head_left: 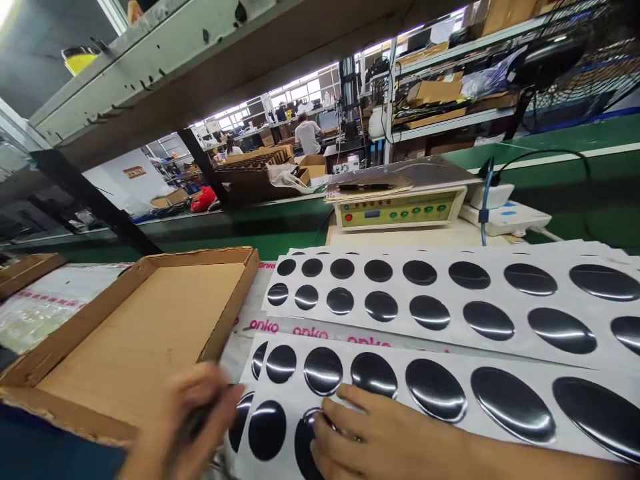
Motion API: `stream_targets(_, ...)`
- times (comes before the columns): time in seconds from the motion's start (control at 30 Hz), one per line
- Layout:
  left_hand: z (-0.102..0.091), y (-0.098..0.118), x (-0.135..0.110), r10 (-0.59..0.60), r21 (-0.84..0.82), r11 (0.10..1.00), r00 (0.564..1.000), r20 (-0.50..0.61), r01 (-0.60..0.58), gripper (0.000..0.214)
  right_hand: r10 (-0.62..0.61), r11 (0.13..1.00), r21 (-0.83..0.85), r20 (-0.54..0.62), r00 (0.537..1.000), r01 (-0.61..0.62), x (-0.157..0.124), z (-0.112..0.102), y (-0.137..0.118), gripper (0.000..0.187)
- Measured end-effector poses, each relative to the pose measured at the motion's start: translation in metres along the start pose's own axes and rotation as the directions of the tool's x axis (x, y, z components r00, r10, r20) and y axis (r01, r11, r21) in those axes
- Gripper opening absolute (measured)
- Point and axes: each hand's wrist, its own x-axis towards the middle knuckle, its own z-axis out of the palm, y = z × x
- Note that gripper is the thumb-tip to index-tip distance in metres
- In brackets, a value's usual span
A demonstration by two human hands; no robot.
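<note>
My left hand (200, 417), blurred by motion, is closed at the lower left, between the carton tray and the sheets. Something dark shows between its thumb and fingers; I cannot make out what it is. Fingers apart and slightly bent, my right hand (370, 433) lies on a white sheet (250, 460) of glossy black round stickers. Its fingertips partly cover one black sticker (304, 448), and the thumb is hidden. Another black sticker (267, 430) sits just left of those fingers. Behind them lies a second stack of sticker sheets (357, 283).
An open cardboard tray (233, 313) stands on the left. Beyond the sheets is a control box (400, 210) with green buttons, beside a white power strip (510, 217) with cables. A shelf beam (200, 73) crosses overhead. Two people sit far back.
</note>
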Motion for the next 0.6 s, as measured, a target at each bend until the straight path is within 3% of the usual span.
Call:
stream_targets(0.03,0.014,0.011,0.011,0.138,0.036,0.989,0.987,0.085,-0.141,0.021,-0.023,1.0,-0.001,-0.042,0.999,0.023,0.0,0.002,-0.002,0.026)
stream_targets(0.07,0.028,0.02,0.023,0.267,0.025,0.96,0.94,0.211,-0.278,0.03,-0.046,0.999,0.015,-0.07,0.996,0.047,-0.002,0.003,-0.003,0.027)
stream_targets(0.1,0.042,0.027,0.035,0.32,0.017,0.937,0.88,0.351,-0.348,0.044,-0.053,0.998,0.031,-0.088,0.995,0.056,-0.004,0.003,-0.004,0.028)
stream_targets(0.2,0.076,0.032,0.064,0.39,0.002,0.883,0.736,0.554,-0.47,0.06,0.067,0.997,0.037,-0.111,0.992,-0.063,-0.021,-0.003,-0.001,0.022)
stream_targets(0.27,0.088,0.027,0.076,0.407,-0.024,0.869,0.686,0.603,-0.494,0.052,0.176,0.984,0.048,-0.099,0.979,-0.172,-0.036,-0.006,0.003,0.02)
stream_targets(0.37,0.095,0.022,0.084,0.426,-0.04,0.861,0.677,0.601,-0.506,0.034,0.35,0.925,0.165,-0.013,0.937,-0.344,-0.056,-0.001,0.007,0.015)
stream_targets(0.47,0.097,0.023,0.087,0.435,-0.059,0.866,0.689,0.58,-0.497,0.026,0.514,0.819,0.269,0.053,0.856,-0.507,-0.061,0.006,0.007,0.018)
stream_targets(0.6,0.096,0.025,0.094,0.439,-0.148,0.881,0.656,0.614,-0.45,0.018,0.571,0.763,0.298,0.104,0.814,-0.573,-0.055,0.004,0.006,0.02)
